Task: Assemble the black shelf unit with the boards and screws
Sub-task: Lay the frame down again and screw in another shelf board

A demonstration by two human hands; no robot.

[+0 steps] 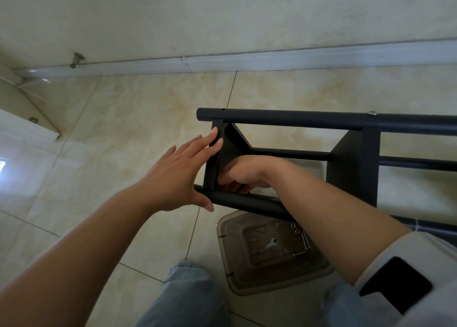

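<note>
The black shelf unit lies on its side on the tiled floor, its round poles running left to right. A black end board sits between the top pole and the near pole. My left hand presses flat against that board's outer face, fingers straight and thumb under the near pole. My right hand reaches inside the frame behind the board with fingers curled; what they hold is hidden. A second board stands further right.
A translucent brown tray on the floor below the frame holds a small wrench, long screws and nuts. My knees in jeans are at the bottom. A wall with a baseboard runs behind, with a door stopper at left.
</note>
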